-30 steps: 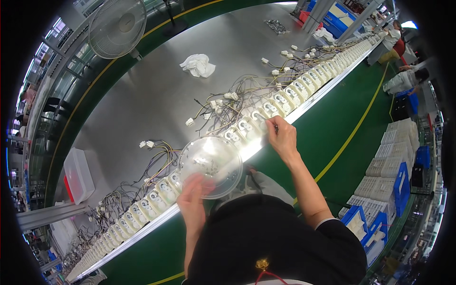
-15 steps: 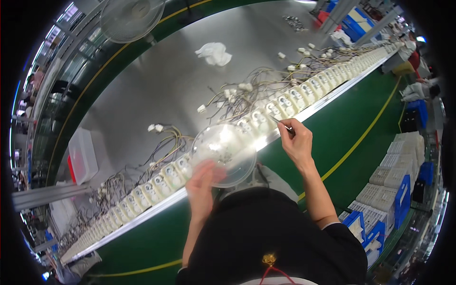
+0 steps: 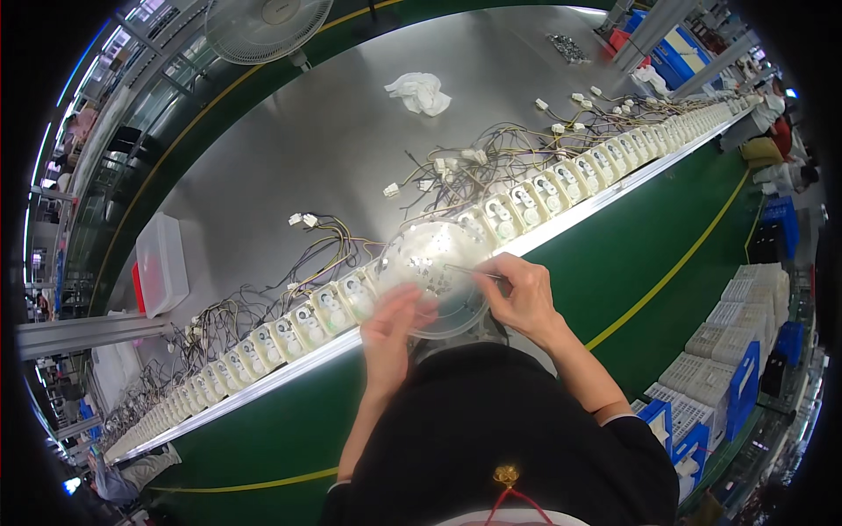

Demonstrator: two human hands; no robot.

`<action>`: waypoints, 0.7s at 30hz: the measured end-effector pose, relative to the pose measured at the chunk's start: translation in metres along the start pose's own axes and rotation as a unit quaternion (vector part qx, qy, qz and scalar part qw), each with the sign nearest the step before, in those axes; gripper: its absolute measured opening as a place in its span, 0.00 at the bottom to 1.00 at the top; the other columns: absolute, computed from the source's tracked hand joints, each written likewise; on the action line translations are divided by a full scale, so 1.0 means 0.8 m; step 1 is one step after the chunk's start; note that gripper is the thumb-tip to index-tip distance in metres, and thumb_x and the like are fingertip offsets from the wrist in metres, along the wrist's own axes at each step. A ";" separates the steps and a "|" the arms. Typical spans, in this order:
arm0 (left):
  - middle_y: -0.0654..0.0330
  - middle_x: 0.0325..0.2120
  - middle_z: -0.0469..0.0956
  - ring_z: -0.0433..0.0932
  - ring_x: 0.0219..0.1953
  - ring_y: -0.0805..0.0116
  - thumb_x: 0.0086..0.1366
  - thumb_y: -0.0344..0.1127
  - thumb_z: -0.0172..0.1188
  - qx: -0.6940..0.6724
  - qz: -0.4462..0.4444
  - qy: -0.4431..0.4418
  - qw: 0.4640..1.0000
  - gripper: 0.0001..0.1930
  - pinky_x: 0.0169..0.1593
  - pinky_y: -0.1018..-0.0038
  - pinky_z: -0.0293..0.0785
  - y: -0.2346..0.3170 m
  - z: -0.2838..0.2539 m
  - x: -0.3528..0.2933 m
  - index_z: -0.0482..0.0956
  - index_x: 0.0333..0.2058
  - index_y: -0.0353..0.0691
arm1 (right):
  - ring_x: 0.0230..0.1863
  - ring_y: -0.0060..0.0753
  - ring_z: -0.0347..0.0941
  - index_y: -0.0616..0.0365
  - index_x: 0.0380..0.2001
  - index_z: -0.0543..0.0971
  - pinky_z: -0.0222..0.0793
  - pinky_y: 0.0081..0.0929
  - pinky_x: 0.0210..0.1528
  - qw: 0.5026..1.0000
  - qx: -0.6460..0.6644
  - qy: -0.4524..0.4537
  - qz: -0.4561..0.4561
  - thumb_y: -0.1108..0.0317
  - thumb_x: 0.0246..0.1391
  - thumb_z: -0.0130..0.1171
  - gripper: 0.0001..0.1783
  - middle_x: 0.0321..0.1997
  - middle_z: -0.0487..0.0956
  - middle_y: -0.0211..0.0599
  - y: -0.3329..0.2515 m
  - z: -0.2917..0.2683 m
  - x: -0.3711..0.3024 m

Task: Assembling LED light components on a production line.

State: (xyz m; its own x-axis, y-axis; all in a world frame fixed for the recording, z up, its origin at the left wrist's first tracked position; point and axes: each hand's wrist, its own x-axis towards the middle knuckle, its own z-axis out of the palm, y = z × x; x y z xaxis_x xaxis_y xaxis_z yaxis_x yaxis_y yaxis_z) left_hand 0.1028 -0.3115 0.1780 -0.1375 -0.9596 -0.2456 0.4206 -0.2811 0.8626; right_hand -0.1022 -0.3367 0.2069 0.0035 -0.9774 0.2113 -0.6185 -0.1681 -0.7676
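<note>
bowl (image 3: 462,318): clear, smooth, glossy plastic. slim tool (image 3: 460,268): shiny metal. housings (image 3: 330,307): off-white, smooth plastic. tabletop (image 3: 289,149): grey metal, satin sheen. tub (image 3: 163,267): translucent plastic. floor (image 3: 649,228): smooth, low gloss. shirt (image 3: 500,421): matt black cloth. crumpled white piece (image 3: 419,93): matt, cloth or paper indistinguishable.

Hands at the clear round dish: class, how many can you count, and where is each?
2: the left hand at the lower-left rim of the dish, and the right hand by its right rim, holding a thin tool. No others show there.
</note>
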 end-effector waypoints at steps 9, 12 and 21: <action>0.52 0.51 0.66 0.77 0.44 0.53 0.65 0.26 0.49 -0.006 -0.003 0.001 1.000 0.12 0.47 0.63 0.76 -0.004 -0.001 -0.002 0.74 0.44 0.27 | 0.15 0.29 0.71 0.60 0.25 0.78 0.64 0.21 0.19 1.000 -0.006 0.007 -0.004 0.74 0.45 0.60 0.02 0.19 0.76 0.38 0.002 0.003 -0.004; 0.52 0.52 0.65 0.77 0.44 0.53 0.65 0.27 0.50 -0.003 -0.007 0.004 1.000 0.12 0.48 0.63 0.76 -0.003 -0.003 -0.003 0.74 0.44 0.27 | 0.14 0.32 0.70 0.58 0.24 0.78 0.64 0.25 0.18 0.999 0.000 0.037 0.009 0.70 0.48 0.60 0.04 0.18 0.76 0.39 0.005 -0.001 -0.004; 0.52 0.51 0.67 0.76 0.45 0.53 0.64 0.27 0.50 -0.018 -0.004 0.048 0.999 0.12 0.48 0.62 0.76 0.000 -0.017 -0.014 0.73 0.45 0.28 | 0.16 0.28 0.71 0.63 0.27 0.77 0.65 0.23 0.20 0.986 -0.087 0.133 0.055 0.69 0.51 0.59 0.07 0.18 0.76 0.40 0.073 -0.011 0.021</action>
State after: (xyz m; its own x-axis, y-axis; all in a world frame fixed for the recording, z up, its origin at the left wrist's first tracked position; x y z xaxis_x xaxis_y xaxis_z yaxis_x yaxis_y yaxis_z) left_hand 0.1161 -0.3012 0.1748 -0.0554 -0.9539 -0.2951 0.4528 -0.2874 0.8440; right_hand -0.1452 -0.3618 0.1708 -0.2632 -0.9166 0.3011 -0.7296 -0.0151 -0.6837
